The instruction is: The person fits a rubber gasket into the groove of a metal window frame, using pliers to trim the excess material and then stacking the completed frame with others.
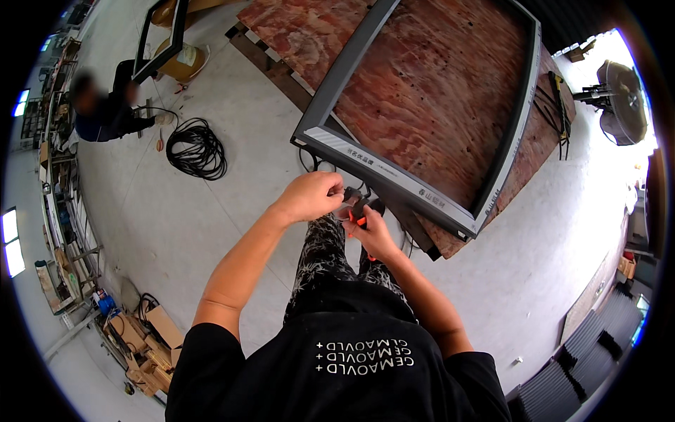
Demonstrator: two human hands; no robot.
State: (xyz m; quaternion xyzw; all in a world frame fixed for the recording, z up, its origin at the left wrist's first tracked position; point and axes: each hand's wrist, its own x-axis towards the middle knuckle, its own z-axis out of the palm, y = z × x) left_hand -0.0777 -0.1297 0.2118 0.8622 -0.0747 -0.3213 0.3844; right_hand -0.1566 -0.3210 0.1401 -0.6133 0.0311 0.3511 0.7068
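While you stood at the near edge of the bench, your left hand was pinched around a small dark piece, and your right hand was curled round a tool with orange on its handles. The two hands met in front of your legs, just beside the near side of the frame. Whether the tool was biting on the piece could not be told, since your fingers hid much of that spot.

The grey frame lay flat on the bench, its near-left corner jutting past the edge. Its sides met at both near corners, so that part looked joined; the far side ran partly out of view and could not be judged. Pale printed film was in place along the near side.

By the look of it, your handwork on the piece was midway: you had it in your fingers, not set on the frame, so that much seemed left. Well apart to your left, another person was near a coil of cable on the floor.
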